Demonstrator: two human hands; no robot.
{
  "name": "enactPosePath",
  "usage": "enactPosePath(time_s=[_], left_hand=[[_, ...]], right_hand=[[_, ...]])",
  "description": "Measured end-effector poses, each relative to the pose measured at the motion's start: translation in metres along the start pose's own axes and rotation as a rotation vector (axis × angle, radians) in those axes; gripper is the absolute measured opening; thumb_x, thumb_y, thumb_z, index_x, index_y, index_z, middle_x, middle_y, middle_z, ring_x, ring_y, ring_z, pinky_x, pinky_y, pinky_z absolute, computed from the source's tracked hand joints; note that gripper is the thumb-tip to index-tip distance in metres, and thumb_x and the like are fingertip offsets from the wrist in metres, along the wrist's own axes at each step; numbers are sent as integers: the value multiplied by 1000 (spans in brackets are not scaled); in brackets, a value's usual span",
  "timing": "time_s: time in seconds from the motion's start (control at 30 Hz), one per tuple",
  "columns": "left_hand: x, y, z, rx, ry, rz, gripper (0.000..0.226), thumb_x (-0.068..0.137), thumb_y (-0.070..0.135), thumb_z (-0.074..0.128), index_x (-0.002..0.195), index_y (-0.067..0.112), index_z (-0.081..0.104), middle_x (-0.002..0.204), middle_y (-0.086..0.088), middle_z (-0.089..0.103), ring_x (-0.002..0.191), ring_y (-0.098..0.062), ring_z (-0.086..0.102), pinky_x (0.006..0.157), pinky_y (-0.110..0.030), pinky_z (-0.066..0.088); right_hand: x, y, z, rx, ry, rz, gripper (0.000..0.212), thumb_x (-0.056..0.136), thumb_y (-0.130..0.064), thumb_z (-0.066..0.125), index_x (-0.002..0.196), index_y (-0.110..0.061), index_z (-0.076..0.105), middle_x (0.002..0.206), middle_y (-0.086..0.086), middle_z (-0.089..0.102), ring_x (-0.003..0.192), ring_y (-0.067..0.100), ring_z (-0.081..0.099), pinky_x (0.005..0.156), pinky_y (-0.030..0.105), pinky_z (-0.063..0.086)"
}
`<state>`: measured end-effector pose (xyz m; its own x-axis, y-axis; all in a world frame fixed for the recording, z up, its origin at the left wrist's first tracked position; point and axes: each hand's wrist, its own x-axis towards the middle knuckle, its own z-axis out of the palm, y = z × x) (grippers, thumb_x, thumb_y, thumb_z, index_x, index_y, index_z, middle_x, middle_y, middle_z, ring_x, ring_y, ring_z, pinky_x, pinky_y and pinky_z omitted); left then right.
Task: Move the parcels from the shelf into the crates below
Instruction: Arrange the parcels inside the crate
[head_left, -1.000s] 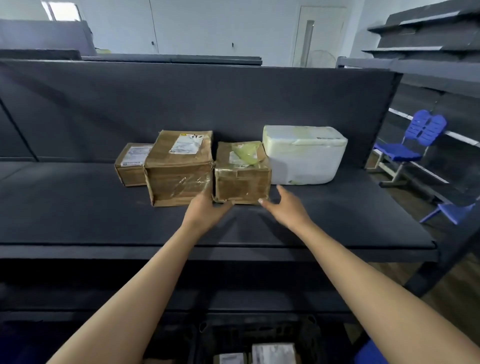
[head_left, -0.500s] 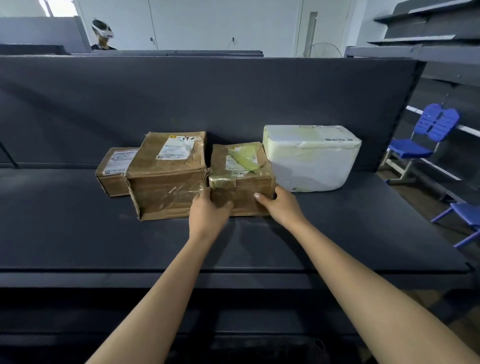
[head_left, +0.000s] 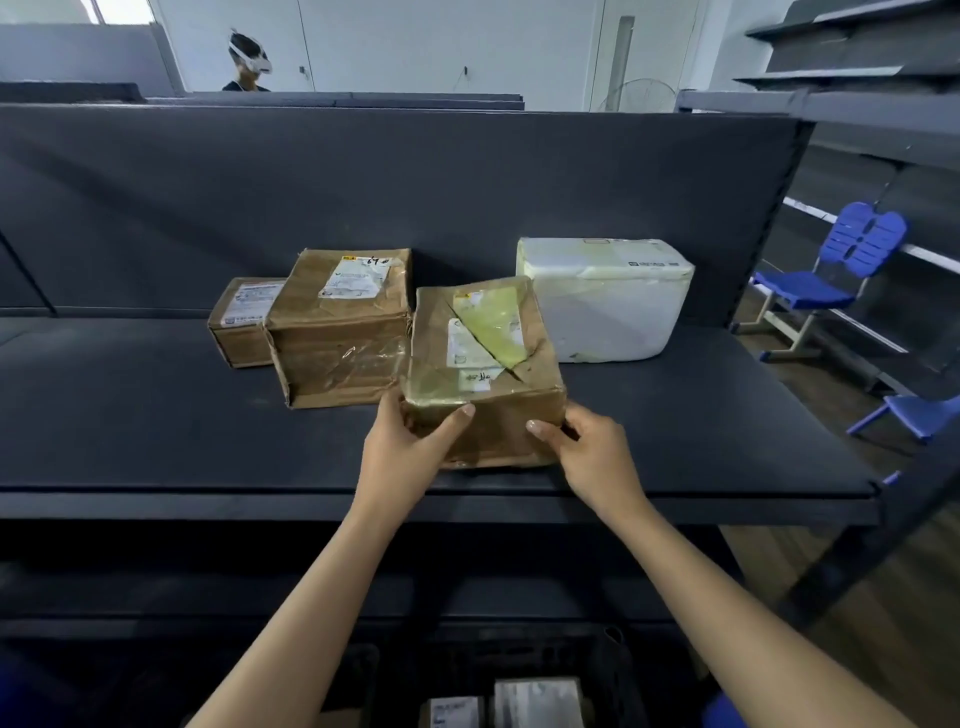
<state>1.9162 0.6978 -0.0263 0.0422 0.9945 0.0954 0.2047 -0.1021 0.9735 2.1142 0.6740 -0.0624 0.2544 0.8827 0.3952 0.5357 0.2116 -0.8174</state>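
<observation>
A brown cardboard parcel with a yellow-green label is tilted toward me at the front of the dark shelf. My left hand grips its near left corner and my right hand grips its near right corner. Behind it on the shelf stand a larger brown parcel, a small brown parcel at the left and a white foam box at the right. Below the shelf a dark crate holds two parcels.
The shelf's dark back panel rises behind the parcels. Blue chairs stand on the floor to the right, beside more dark shelving. A person wearing a headset stands beyond the back panel.
Both hands closed on the labelled parcel's near corners and pulled it forward off the row, tipping its top toward me. The other parcels stayed in place.
</observation>
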Motion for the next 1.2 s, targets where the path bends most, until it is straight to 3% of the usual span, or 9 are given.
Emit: enactPosePath(time_s=[0.13, 0.27, 0.47, 0.57, 0.7, 0.8, 0.93, 1.13, 1.2], left_hand=[[-44, 10, -16, -75, -43, -29, 45, 64, 66, 65, 97, 36, 65, 88, 17, 74, 80, 3, 67, 67, -21, 50], [-74, 21, -34, -203, -140, -86, 31, 87, 45, 59, 98, 19, 73, 91, 3, 77, 84, -11, 73, 66, -18, 53], [-122, 15, -51, -166, 7, -95, 21, 86, 32, 66, 84, 13, 73, 77, 0, 77, 70, -13, 71, 58, -19, 52], [-147, 2, -66, -170, 45, -55, 19, 87, 30, 65, 79, 14, 72, 68, -5, 71, 63, -17, 60, 61, -30, 45], [-181, -16, -90, -136, 49, 35, 15, 89, 26, 63, 78, 20, 71, 58, 13, 64, 55, -3, 52, 53, -17, 41], [-207, -29, -114, -127, 64, 58, 19, 90, 25, 62, 72, 22, 68, 54, 18, 61, 48, 4, 51, 48, -8, 38], [-237, -50, -154, -113, 21, 6, 11, 89, 30, 62, 92, 29, 72, 77, 2, 75, 74, -19, 70, 64, -41, 56], [-255, -76, -229, -148, -79, -98, 18, 90, 26, 60, 104, 26, 71, 86, 4, 77, 80, -19, 73, 67, -36, 59], [-258, -83, -248, -191, -108, -145, 18, 91, 21, 59, 104, 21, 71, 86, 1, 77, 78, -19, 74, 59, -27, 59]], right_hand=[[-47, -14, -15, 60, 28, -94, 28, 85, -21, 69, 113, -19, 69, 91, -37, 66, 93, -13, 63, 78, 3, 45], [-91, -24, -24, 98, 57, -148, 31, 83, -9, 70, 113, -18, 70, 96, -39, 65, 93, -13, 63, 78, 1, 44], [-149, -44, -16, 107, 33, -151, 34, 81, -11, 72, 115, -15, 69, 98, -39, 65, 94, -13, 63, 79, 3, 45], [-174, -60, -17, 137, -125, -51, 52, 76, -38, 74, 125, -31, 58, 109, -37, 63, 105, -12, 59, 86, 6, 45], [-202, -83, -11, 222, -279, 120, 90, 64, -75, 64, 140, -33, 42, 124, -32, 57, 118, -12, 51, 92, 4, 40], [-221, -107, 8, 328, -255, 185, 79, 75, -77, 49, 138, -28, 49, 125, -21, 62, 121, -4, 53, 103, 21, 39], [-252, -137, 48, 269, -171, 264, 57, 72, -68, 57, 117, -33, 65, 102, -21, 72, 96, -2, 67, 86, 22, 53], [-309, -158, 112, 319, -87, 362, 14, 87, -38, 62, 99, -38, 69, 95, -19, 74, 92, 2, 69, 86, 29, 54], [-324, -166, 127, 344, -69, 377, 12, 89, -35, 61, 96, -39, 69, 95, -21, 73, 91, -2, 68, 80, 18, 53]])
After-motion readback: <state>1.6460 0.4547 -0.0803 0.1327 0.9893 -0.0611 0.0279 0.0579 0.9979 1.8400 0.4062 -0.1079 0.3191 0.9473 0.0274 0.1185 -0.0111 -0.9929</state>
